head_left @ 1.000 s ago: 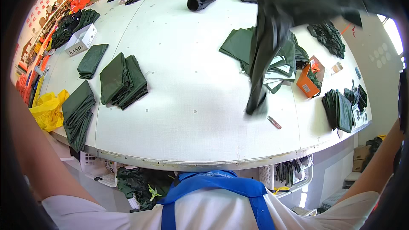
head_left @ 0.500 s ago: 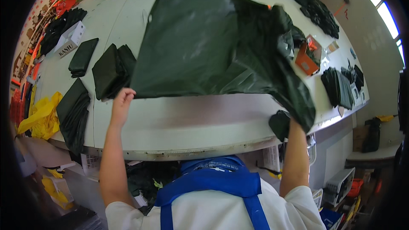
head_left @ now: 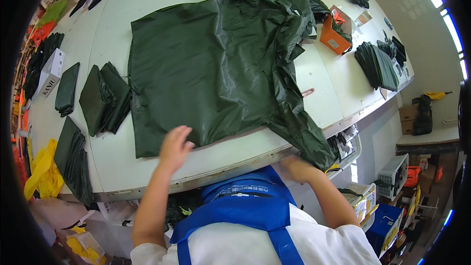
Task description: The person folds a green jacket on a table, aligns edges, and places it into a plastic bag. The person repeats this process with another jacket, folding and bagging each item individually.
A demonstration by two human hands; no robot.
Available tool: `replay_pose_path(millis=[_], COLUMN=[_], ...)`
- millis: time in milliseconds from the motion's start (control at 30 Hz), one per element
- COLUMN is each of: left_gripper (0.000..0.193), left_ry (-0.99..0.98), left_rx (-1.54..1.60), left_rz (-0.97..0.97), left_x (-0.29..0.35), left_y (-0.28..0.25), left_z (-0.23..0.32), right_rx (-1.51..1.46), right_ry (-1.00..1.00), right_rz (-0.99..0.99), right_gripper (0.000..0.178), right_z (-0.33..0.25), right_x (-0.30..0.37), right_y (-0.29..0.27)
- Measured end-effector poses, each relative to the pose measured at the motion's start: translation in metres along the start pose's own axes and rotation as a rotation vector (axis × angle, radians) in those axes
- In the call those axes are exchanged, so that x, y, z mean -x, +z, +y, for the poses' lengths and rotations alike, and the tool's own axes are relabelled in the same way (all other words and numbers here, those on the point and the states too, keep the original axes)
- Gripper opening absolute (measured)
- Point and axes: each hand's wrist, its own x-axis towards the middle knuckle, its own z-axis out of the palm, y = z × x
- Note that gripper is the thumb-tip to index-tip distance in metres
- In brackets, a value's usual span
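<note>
A shiny dark green rain jacket (head_left: 196, 68) lies spread on the white table (head_left: 235, 159), its straight lower edge toward me. One sleeve (head_left: 306, 132) droops over the near table edge at the right; the upper part is bunched at the far right. My left hand (head_left: 175, 147) is over the jacket's near edge, fingers apart, holding nothing. Beside the end of the drooping sleeve is my right hand (head_left: 297, 168), smeared by motion, so its fingers and any grip on the cloth cannot be made out.
Folded dark green garments (head_left: 105, 98) lie left of the jacket, near a white box (head_left: 51, 71) and yellow cloth (head_left: 43, 172). An orange box (head_left: 336, 32) and a folded dark stack (head_left: 377, 66) are on the right. Crates (head_left: 392, 174) stand below the table's right side.
The jacket, lifted and stretched between both hands before, has come down flat on the table. My left hand has let go of its corner; my right hand has moved toward me and left.
</note>
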Motion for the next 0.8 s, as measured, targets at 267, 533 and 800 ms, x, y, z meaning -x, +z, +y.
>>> replay_pose_path(millis=[267,533,800], left_gripper=[0.062,0.062,0.068], left_ry=[-0.329,-0.416,-0.454], left_rx=[-0.225,-0.347,-0.377], left_rz=[-0.29,-0.306,-0.283], left_x=[-0.008,-0.007,-0.01], left_y=[0.072,0.08,0.089], left_z=[0.025,0.03,0.041], right_rx=[-1.111,-0.973,-0.135], right_ry=[-0.161,0.079,0.03], right_rz=[0.788,0.798,1.209], right_gripper=[0.055,0.071,0.054], right_z=[0.1,0.17,0.288], right_x=[-0.115,-0.294,-0.237], right_y=[-0.225,-0.276,-0.266])
